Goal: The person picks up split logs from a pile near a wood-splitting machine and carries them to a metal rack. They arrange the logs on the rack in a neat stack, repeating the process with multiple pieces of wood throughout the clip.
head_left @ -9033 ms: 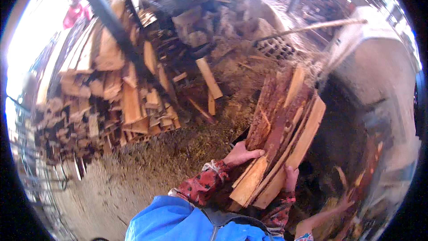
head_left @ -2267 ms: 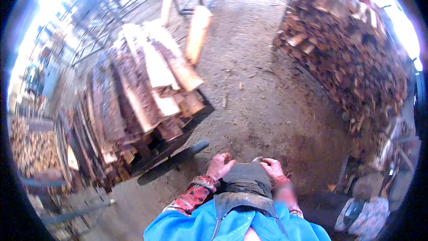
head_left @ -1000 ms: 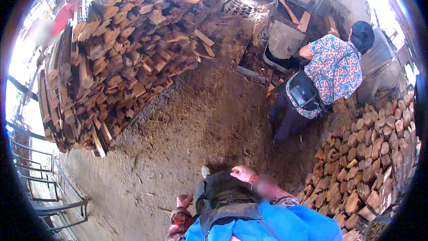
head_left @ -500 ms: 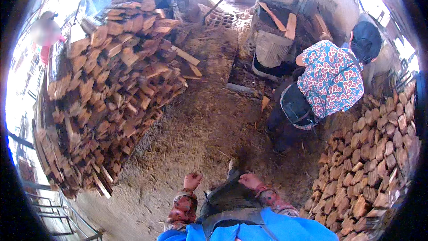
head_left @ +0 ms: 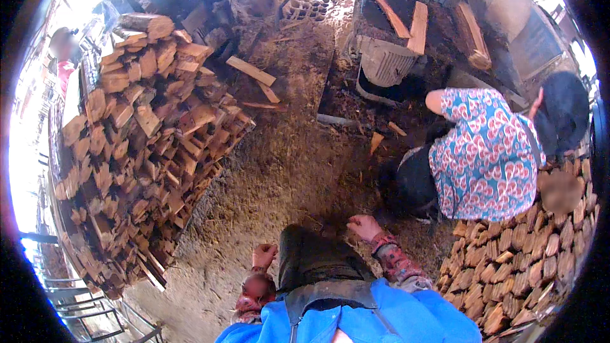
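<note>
My left hand [head_left: 264, 256] hangs by my left side over the dirt floor, its fingers curled in and nothing showing in them. In front of my right leg is my right hand [head_left: 365, 227], also loosely closed with no object visible in it. Both sleeves are red and patterned. My dark trousers [head_left: 318, 254] fill the space between the hands. Neither hand touches any wood. The large stack of split firewood [head_left: 140, 146] lies left of my left hand, and a second firewood stack [head_left: 521, 254] is to the right of my right hand.
A co-worker in a patterned shirt [head_left: 486, 152] bends close on the right, beside a grey ribbed bucket [head_left: 384, 62]. Split logs [head_left: 417, 28] stand around the bucket. Loose wood pieces [head_left: 251, 71] lie on the dirt floor [head_left: 273, 171] ahead. Metal frames [head_left: 89, 317] stand at lower left.
The co-worker has turned and come nearer, to the right. My right hand has moved slightly up and forward; my left hand a little left. The view has shifted.
</note>
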Action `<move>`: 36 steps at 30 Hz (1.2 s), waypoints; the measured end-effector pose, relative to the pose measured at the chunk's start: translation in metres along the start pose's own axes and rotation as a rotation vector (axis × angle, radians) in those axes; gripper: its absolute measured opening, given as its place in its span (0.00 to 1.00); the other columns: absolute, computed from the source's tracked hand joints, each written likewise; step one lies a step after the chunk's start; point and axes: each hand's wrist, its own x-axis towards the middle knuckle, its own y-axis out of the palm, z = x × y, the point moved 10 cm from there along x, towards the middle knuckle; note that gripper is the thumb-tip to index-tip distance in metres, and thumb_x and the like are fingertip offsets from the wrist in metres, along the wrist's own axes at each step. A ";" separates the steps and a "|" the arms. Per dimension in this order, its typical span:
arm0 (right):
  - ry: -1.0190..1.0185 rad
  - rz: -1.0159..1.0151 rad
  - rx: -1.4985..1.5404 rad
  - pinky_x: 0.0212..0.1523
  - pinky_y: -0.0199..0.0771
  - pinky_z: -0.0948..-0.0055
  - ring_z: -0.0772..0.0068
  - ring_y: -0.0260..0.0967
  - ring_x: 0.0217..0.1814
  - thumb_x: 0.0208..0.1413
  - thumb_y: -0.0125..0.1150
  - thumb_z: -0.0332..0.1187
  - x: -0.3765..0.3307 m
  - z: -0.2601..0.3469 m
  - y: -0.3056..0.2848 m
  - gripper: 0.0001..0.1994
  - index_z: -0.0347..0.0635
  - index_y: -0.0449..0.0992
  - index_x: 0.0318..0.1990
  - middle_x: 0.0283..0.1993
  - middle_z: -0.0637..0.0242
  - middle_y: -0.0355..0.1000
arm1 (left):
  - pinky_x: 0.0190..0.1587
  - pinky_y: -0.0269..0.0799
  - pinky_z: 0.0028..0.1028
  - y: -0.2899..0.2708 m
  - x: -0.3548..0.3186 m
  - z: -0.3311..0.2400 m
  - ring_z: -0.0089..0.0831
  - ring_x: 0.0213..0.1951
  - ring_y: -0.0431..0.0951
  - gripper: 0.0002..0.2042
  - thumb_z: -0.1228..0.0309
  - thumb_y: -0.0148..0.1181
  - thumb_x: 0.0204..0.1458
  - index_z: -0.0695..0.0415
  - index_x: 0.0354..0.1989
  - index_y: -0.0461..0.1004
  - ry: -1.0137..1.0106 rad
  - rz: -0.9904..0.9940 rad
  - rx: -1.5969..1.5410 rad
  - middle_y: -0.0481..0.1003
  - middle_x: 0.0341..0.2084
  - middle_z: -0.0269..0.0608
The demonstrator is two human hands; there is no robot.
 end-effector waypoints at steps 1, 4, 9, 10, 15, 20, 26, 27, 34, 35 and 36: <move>0.020 -0.019 -0.003 0.46 0.74 0.64 0.57 0.76 0.44 0.51 0.62 0.43 0.018 0.000 -0.014 0.20 0.34 0.77 0.45 0.40 0.52 0.78 | 0.24 0.75 0.25 0.001 0.007 -0.008 0.25 0.23 0.77 0.16 0.62 0.65 0.49 0.67 0.31 0.78 -0.012 0.007 -0.007 0.78 0.22 0.40; 0.075 0.027 0.060 0.45 0.75 0.65 0.59 0.76 0.44 0.51 0.62 0.43 0.050 0.003 -0.025 0.20 0.35 0.77 0.45 0.40 0.53 0.78 | 0.25 0.75 0.25 0.004 0.030 -0.029 0.25 0.23 0.77 0.16 0.62 0.64 0.49 0.66 0.29 0.78 -0.045 -0.001 -0.058 0.78 0.23 0.41; 0.171 -0.067 0.113 0.44 0.75 0.65 0.63 0.77 0.43 0.52 0.63 0.42 0.089 0.012 -0.040 0.19 0.37 0.78 0.47 0.41 0.54 0.78 | 0.30 0.75 0.30 0.010 0.110 -0.065 0.27 0.24 0.78 0.19 0.57 0.62 0.49 0.65 0.33 0.80 0.005 0.074 0.179 0.79 0.23 0.40; 0.174 -0.106 0.108 0.44 0.75 0.66 0.63 0.77 0.43 0.52 0.63 0.41 0.096 0.015 -0.045 0.19 0.38 0.78 0.47 0.41 0.55 0.78 | 0.31 0.75 0.31 0.011 0.133 -0.078 0.28 0.24 0.79 0.19 0.56 0.61 0.48 0.64 0.34 0.80 0.027 0.097 0.204 0.79 0.23 0.41; 0.218 -0.157 0.072 0.45 0.74 0.66 0.62 0.76 0.44 0.52 0.63 0.41 0.121 0.027 -0.063 0.20 0.35 0.77 0.47 0.42 0.53 0.78 | 0.33 0.73 0.33 0.025 0.209 -0.185 0.32 0.27 0.80 0.20 0.54 0.60 0.48 0.62 0.33 0.80 0.313 0.091 0.317 0.79 0.21 0.45; 0.322 -0.243 0.163 0.48 0.74 0.65 0.58 0.75 0.47 0.53 0.62 0.44 0.136 0.037 -0.110 0.22 0.34 0.76 0.48 0.45 0.51 0.76 | 0.32 0.72 0.34 0.071 0.234 -0.311 0.34 0.26 0.80 0.20 0.53 0.62 0.46 0.61 0.31 0.80 0.371 0.228 0.468 0.78 0.20 0.43; 0.126 -0.490 0.265 0.45 0.74 0.66 0.56 0.75 0.46 0.52 0.63 0.41 0.195 0.094 -0.254 0.20 0.34 0.76 0.46 0.42 0.51 0.76 | 0.33 0.73 0.34 0.154 0.282 -0.396 0.36 0.27 0.80 0.19 0.53 0.63 0.46 0.59 0.33 0.80 0.316 0.335 0.373 0.79 0.21 0.43; 0.168 -0.531 0.179 0.44 0.74 0.66 0.58 0.75 0.43 0.52 0.63 0.40 0.205 0.098 -0.277 0.18 0.34 0.77 0.45 0.40 0.51 0.76 | 0.34 0.74 0.34 0.162 0.283 -0.401 0.38 0.26 0.79 0.19 0.53 0.64 0.45 0.59 0.32 0.80 0.344 0.313 0.325 0.78 0.20 0.42; -0.078 -0.915 0.049 0.41 0.74 0.67 0.58 0.74 0.39 0.52 0.62 0.32 0.296 0.118 -0.522 0.13 0.34 0.76 0.43 0.38 0.54 0.74 | 0.31 0.72 0.30 0.244 0.299 -0.457 0.26 0.25 0.75 0.15 0.59 0.63 0.52 0.62 0.33 0.79 0.249 0.532 0.437 0.78 0.25 0.39; -0.090 -0.948 0.010 0.40 0.75 0.68 0.59 0.74 0.38 0.52 0.62 0.31 0.298 0.118 -0.548 0.13 0.33 0.76 0.44 0.38 0.54 0.73 | 0.31 0.71 0.31 0.249 0.300 -0.467 0.26 0.25 0.76 0.16 0.59 0.63 0.51 0.62 0.32 0.79 0.277 0.519 0.448 0.78 0.24 0.40; -0.150 -0.978 -0.007 0.39 0.75 0.68 0.59 0.74 0.38 0.52 0.63 0.31 0.304 0.118 -0.580 0.14 0.33 0.75 0.44 0.38 0.54 0.73 | 0.32 0.71 0.32 0.258 0.300 -0.480 0.27 0.25 0.76 0.16 0.59 0.63 0.51 0.63 0.32 0.79 0.301 0.499 0.456 0.78 0.24 0.40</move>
